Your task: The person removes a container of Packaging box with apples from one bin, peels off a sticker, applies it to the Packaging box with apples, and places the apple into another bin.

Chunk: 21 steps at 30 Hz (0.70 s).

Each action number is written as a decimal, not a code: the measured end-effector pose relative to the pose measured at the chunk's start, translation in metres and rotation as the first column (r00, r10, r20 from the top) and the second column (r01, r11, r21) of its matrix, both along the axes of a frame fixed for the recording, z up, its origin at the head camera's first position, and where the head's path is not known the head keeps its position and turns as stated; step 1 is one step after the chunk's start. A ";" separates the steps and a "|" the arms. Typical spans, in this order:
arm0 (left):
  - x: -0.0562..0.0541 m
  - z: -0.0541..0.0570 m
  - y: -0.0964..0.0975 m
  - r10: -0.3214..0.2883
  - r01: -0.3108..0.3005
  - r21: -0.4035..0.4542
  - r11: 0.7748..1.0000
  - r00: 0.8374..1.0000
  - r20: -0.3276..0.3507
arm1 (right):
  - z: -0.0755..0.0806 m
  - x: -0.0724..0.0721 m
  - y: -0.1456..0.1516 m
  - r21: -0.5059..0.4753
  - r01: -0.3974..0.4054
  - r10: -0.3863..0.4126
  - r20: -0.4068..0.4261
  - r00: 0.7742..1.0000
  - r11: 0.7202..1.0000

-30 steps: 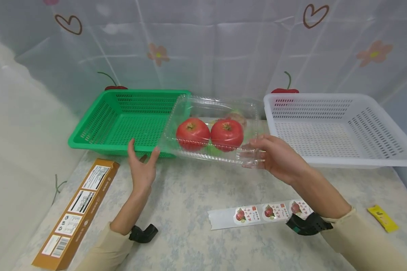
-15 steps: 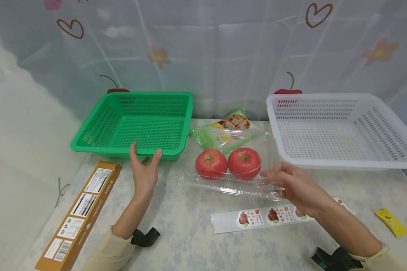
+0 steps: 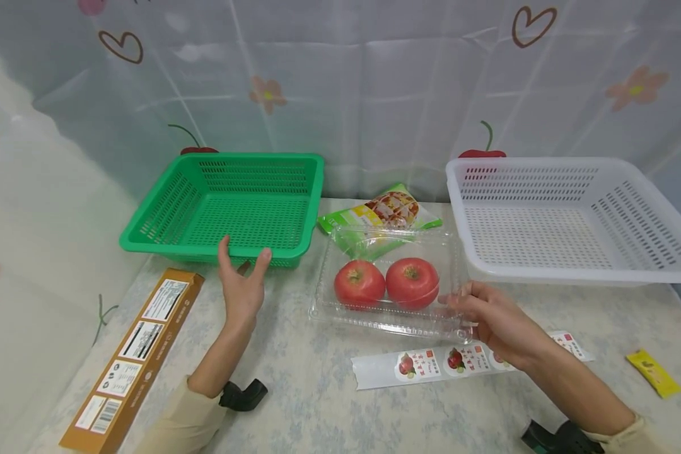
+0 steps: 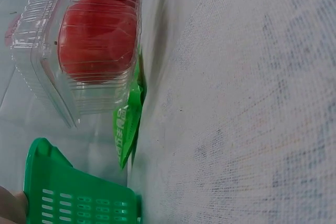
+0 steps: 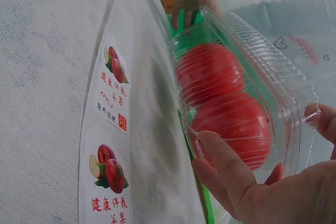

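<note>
My right hand (image 3: pixel 502 318) grips the right side of a clear plastic clamshell box (image 3: pixel 340 315). Inside, two red apples (image 3: pixel 359 284) sit side by side. The right wrist view has the thumb and fingers around the end of the box, which appears held just over the table. My left hand (image 3: pixel 242 287) holds nothing, its thumb and fingers spread at the front wall of the green basket (image 3: pixel 215 252); whether it touches the wall I cannot tell. Partly behind the box lies a green and white food packet (image 3: pixel 386 211).
A white plastic basket (image 3: pixel 545 274) stands at the right. Below the box runs a strip of apple stickers (image 3: pixel 420 367), partly hidden by my right hand. A long brown carton (image 3: pixel 133 359) lies at the left, and a small yellow packet (image 3: pixel 652 373) at the far right.
My right hand has brought the box with the apples down and nearer to me, slightly rightward, uncovering the green basket and more of the packet. The left hand stays nearly still.
</note>
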<state>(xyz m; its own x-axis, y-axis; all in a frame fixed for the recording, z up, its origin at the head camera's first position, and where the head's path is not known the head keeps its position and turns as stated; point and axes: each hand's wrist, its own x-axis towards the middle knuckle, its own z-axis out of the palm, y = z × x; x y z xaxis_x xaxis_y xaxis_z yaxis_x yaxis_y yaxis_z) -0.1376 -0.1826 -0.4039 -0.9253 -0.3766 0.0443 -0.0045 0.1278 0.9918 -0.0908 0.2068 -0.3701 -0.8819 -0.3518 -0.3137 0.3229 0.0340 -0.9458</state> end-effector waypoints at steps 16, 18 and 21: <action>0.000 -0.002 0.000 0.003 -0.003 -0.007 1.000 1.000 -0.012 | -0.016 -0.009 0.011 -0.094 -0.057 0.059 0.020 0.998 0.994; 0.000 -0.002 0.000 0.001 -0.001 -0.007 1.000 1.000 -0.014 | -0.018 -0.010 0.013 -0.102 -0.061 0.063 0.022 0.998 0.993; 0.001 -0.002 -0.001 -0.002 0.002 -0.007 1.000 1.000 -0.010 | -0.022 -0.010 0.016 -0.104 -0.050 0.054 0.036 0.998 0.993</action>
<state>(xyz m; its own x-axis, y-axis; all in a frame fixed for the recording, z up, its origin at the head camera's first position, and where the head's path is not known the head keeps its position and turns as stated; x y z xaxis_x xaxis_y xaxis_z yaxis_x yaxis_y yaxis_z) -0.1370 -0.1835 -0.4059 -0.9257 -0.3741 0.0566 0.0060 0.1349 0.9908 -0.1006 0.2225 -0.3918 -0.8494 -0.4293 -0.3070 0.3597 -0.0453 -0.9320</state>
